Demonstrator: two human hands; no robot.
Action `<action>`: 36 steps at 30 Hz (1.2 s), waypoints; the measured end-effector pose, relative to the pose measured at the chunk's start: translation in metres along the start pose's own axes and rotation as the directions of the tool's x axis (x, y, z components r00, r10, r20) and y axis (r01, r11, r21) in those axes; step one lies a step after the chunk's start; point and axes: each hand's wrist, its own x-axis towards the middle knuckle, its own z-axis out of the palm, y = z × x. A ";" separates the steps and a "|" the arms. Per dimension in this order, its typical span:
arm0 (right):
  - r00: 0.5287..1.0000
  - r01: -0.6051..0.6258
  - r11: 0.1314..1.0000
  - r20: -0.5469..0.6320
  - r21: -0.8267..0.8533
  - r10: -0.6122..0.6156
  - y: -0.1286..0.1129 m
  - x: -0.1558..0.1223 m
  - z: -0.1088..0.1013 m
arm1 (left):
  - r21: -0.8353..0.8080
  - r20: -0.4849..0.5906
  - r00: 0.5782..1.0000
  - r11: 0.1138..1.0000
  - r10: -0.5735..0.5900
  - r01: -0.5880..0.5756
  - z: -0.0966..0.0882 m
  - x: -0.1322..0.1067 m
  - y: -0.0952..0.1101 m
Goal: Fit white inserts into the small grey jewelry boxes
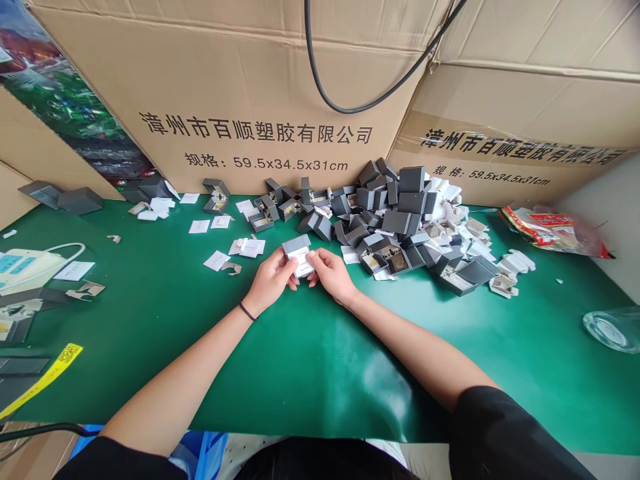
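Note:
Both hands meet at the middle of the green table around one small grey box with a white insert showing. My left hand grips its left side with curled fingers, a black band on the wrist. My right hand pinches its right side. Just beyond and to the right lies a heap of the same small grey boxes, some open, mixed with white inserts.
Large cardboard cartons wall off the back, with a black cable hanging over them. White cards are scattered left of centre. A white device and yellow tape sit at left. A plastic bag and a clear glass dish lie at right.

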 end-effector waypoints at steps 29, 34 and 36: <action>0.994 -0.104 0.977 0.010 -0.187 0.107 -0.013 -0.028 0.001 | -0.128 0.044 0.981 0.973 -0.188 0.192 -0.001 -0.018 0.017; 0.996 -0.086 0.978 0.002 -0.188 0.088 -0.013 -0.027 0.000 | -0.197 -0.001 0.995 0.976 -0.099 0.097 0.003 -0.017 0.012; 0.997 -0.070 0.984 0.014 -0.164 0.073 -0.012 -0.026 -0.001 | -0.226 0.029 0.998 0.972 -0.051 0.056 0.001 -0.015 0.009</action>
